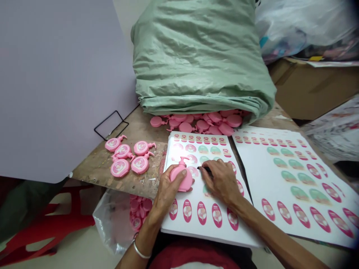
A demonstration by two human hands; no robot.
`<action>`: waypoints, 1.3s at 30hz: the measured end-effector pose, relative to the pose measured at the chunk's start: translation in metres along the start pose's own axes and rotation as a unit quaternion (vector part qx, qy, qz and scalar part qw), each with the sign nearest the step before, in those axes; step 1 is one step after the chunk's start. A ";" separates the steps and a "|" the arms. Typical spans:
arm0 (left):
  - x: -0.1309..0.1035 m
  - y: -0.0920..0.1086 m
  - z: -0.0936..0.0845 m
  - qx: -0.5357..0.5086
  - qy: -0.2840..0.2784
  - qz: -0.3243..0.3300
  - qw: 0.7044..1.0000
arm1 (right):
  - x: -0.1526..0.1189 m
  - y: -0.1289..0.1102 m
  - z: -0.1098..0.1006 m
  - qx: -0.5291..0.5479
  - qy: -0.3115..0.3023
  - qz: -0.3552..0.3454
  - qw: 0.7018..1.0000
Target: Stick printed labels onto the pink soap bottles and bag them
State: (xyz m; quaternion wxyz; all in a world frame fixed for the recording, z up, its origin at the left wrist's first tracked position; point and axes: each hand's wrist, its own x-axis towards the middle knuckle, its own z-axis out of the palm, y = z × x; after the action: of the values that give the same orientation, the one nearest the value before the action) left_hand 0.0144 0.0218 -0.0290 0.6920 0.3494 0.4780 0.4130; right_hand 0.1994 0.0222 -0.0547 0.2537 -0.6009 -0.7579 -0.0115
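Note:
In my left hand (166,191) is a pink toy pump bottle (181,181), its pump pointing away from me and its visible face plain. My thumb lies across the front. Closed around a thin dark pointed tool (204,169), my right hand (223,181) rests over the sticker sheet (196,192). The tool's tip is beside a round pink sticker (193,172); whether it touches the sheet I cannot tell. The sheet carries rows of pink ovals, green domes and small labels. To the left lie several pink bottles (120,168) with round stickers on their faces.
A big green sack (202,56) spills plain pink bottles (207,125) behind the sheet. A second sticker stack (260,179) lies right. Below the wooden table's edge (98,175) hangs a clear bag (109,220) of pink pieces, near a red stool (61,224). A pale panel (56,82) stands left.

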 end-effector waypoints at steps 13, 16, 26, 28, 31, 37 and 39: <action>0.002 0.003 0.001 0.004 0.002 -0.010 1.000 | 0.001 0.006 0.003 0.062 -0.013 0.015 0.998; 0.002 0.003 0.000 0.008 -0.003 -0.012 1.000 | 0.002 0.007 0.004 0.064 -0.009 0.025 0.998; 0.001 0.000 -0.003 -0.050 0.002 -0.009 0.999 | 0.001 -0.003 -0.002 0.058 0.082 -0.049 0.994; 0.002 0.000 -0.003 -0.073 0.011 -0.002 0.997 | 0.002 -0.003 -0.010 0.134 0.079 0.017 0.988; 0.000 0.003 -0.002 -0.098 0.023 -0.003 0.995 | 0.007 -0.007 -0.026 0.263 0.047 0.152 0.952; -0.009 0.015 0.004 -0.126 0.037 0.010 0.991 | 0.017 -0.032 -0.047 0.349 -0.021 0.127 0.928; -0.011 0.016 0.005 -0.135 0.033 0.006 0.990 | 0.019 -0.039 -0.048 0.345 -0.027 0.093 0.934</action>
State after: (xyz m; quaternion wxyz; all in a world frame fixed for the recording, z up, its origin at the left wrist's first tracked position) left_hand 0.0133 0.0177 -0.0090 0.7142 0.2419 0.4385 0.4890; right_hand 0.1783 0.0128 0.0058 0.4247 -0.5439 -0.6628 0.2906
